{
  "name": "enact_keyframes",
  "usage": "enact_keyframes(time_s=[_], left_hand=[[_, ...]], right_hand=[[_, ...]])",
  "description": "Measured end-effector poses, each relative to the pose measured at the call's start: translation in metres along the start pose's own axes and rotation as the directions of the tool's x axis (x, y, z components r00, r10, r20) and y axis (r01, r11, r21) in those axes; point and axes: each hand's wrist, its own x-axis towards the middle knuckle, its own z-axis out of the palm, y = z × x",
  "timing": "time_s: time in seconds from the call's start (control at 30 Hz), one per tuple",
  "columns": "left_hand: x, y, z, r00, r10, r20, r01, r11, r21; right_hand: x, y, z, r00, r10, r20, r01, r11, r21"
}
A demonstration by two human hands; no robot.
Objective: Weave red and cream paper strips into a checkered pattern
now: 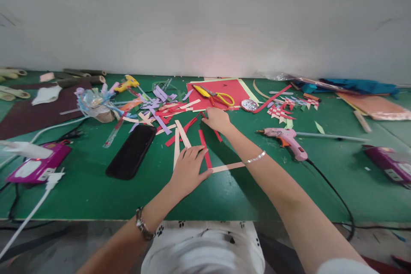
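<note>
Left hand [189, 166]: palm down near the middle of the front edge of the bench [128, 201], loosely spread, clasping nothing; its fingertips rest at a red strip [206, 150], and its thumb lies where that strip's near end meets a pale strip [227, 167]. The pale strip runs toward the right edge and passes beneath the right forearm. Right hand [216, 118]: farther toward the back edge, fingers bent down among red paper; whether they grasp a piece cannot be told. A second red strip [218, 136] lies just below this hand.

Beside the left hand, two pale strips [182, 133] slant toward the back edge, their near ends partly hidden by the hand. Left of these, a phone [131, 152] lies flat and obliquely. Beyond the right hand, yellow-handled scissors [210, 93] rest on a red sheet [237, 87], with a round tin [249, 105] at its right corner. Purple strips [157, 107] lie heaped to the left of the sheet.

Toward the right edge: a pink glue gun [282, 135], its nozzle pointing left, with checked pieces [279, 112] behind it. Toward the left edge: a purple power box [40, 162] near the front-left corner, and bamboo tubes [81, 80] near the back edge.
</note>
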Motion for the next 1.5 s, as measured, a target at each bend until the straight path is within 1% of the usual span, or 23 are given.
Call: enact_keyframes(time_s=[0.1, 0.17, 0.27, 0.37, 0.5, 0.53, 0.57, 0.6, 0.63, 0.7, 0.73, 0.77, 0.83, 0.93, 0.97, 1.0, 1.03, 1.1, 1.2, 1.3, 1.43, 1.5], left_hand=[[0.0, 0.0, 0.0, 1.0, -0.014, 0.012, 0.014, 1.0, -0.008], [0.0, 0.0, 0.0, 1.0, -0.014, 0.016, 0.014, 1.0, -0.012], [0.0, 0.0, 0.0, 1.0, -0.021, 0.02, 0.022, 1.0, -0.016], [0.001, 0.001, -0.002, 0.999, -0.042, 0.034, 0.042, 0.999, -0.021], [0.003, 0.001, -0.006, 0.997, -0.056, 0.048, 0.057, 0.998, -0.025], [0.004, 0.001, -0.006, 0.997, -0.055, 0.047, 0.056, 0.998, -0.025], [0.004, 0.001, -0.006, 0.998, -0.052, 0.044, 0.053, 0.998, -0.025], [0.004, 0.0, -0.005, 0.998, -0.048, 0.038, 0.049, 0.998, -0.026], [0.003, 0.0, -0.004, 0.999, -0.046, 0.029, 0.046, 0.999, -0.024], [0.001, 0.0, -0.002, 0.998, -0.056, -0.001, 0.056, 0.998, -0.005], [0.0, -0.001, -0.001, 0.998, -0.066, -0.017, 0.066, 0.998, 0.011], [-0.001, -0.001, -0.001, 0.996, -0.077, -0.034, 0.078, 0.997, 0.026], [-0.002, -0.004, -0.001, 0.994, -0.097, -0.056, 0.099, 0.994, 0.04], [0.004, -0.015, -0.01, 0.994, -0.087, -0.068, 0.087, 0.996, 0.002], [0.009, -0.02, -0.014, 0.996, -0.059, -0.073, 0.058, 0.998, -0.01], [0.016, -0.024, -0.018, 0.997, -0.031, -0.077, 0.03, 1.0, -0.009], [0.023, -0.029, -0.022, 0.997, -0.017, -0.077, 0.018, 1.0, 0.018], [0.04, -0.035, -0.028, 0.998, -0.02, -0.059, 0.024, 0.997, 0.069], [0.06, -0.038, -0.027, 0.998, -0.023, -0.056, 0.028, 0.996, 0.091], [0.068, -0.036, -0.021, 0.998, -0.027, -0.057, 0.032, 0.996, 0.081], [0.068, -0.034, -0.014, 0.997, -0.048, -0.057, 0.048, 0.999, 0.013], [0.068, -0.034, -0.013, 0.997, -0.054, -0.053, 0.052, 0.998, -0.031]], right_hand=[[0.026, 0.0, 0.011, 0.999, 0.047, 0.009, -0.048, 0.994, 0.103], [0.037, 0.004, 0.016, 0.998, 0.066, 0.003, -0.066, 0.977, 0.202], [0.045, 0.013, 0.011, 0.994, 0.102, -0.028, -0.084, 0.92, 0.382], [0.044, 0.022, -0.011, 0.985, 0.138, -0.102, -0.056, 0.82, 0.57], [0.035, 0.036, -0.062, 0.952, 0.169, -0.257, 0.079, 0.671, 0.737], [0.031, 0.039, -0.075, 0.936, 0.186, -0.3, 0.127, 0.615, 0.778], [0.026, 0.042, -0.088, 0.911, 0.225, -0.346, 0.221, 0.441, 0.87], [0.021, 0.044, -0.099, 0.897, 0.233, -0.377, 0.268, 0.393, 0.88], [0.015, 0.045, -0.107, 0.888, 0.233, -0.397, 0.296, 0.371, 0.88], [0.002, 0.045, -0.115, 0.882, 0.211, -0.421, 0.338, 0.339, 0.878], [-0.004, 0.044, -0.115, 0.884, 0.19, -0.427, 0.352, 0.33, 0.876], [-0.011, 0.043, -0.111, 0.89, 0.161, -0.427, 0.361, 0.325, 0.874], [-0.024, 0.04, -0.097, 0.893, 0.136, -0.429, 0.372, 0.314, 0.873], [-0.04, 0.04, -0.068, 0.914, 0.082, -0.398, 0.353, 0.324, 0.877], [-0.044, 0.041, -0.058, 0.927, 0.067, -0.368, 0.327, 0.333, 0.885], [-0.048, 0.043, -0.05, 0.941, 0.053, -0.334, 0.295, 0.355, 0.887], [-0.051, 0.045, -0.043, 0.944, 0.038, -0.327, 0.286, 0.395, 0.873], [-0.055, 0.049, -0.034, 0.932, 0.009, -0.362, 0.313, 0.483, 0.817], [-0.06, 0.051, -0.031, 0.896, -0.044, -0.442, 0.371, 0.622, 0.69], [-0.065, 0.049, -0.037, 0.865, -0.113, -0.489, 0.402, 0.739, 0.54], [-0.066, 0.039, -0.041, 0.842, -0.216, -0.493, 0.435, 0.813, 0.387], [-0.063, 0.035, -0.036, 0.856, -0.272, -0.44, 0.432, 0.844, 0.318]])
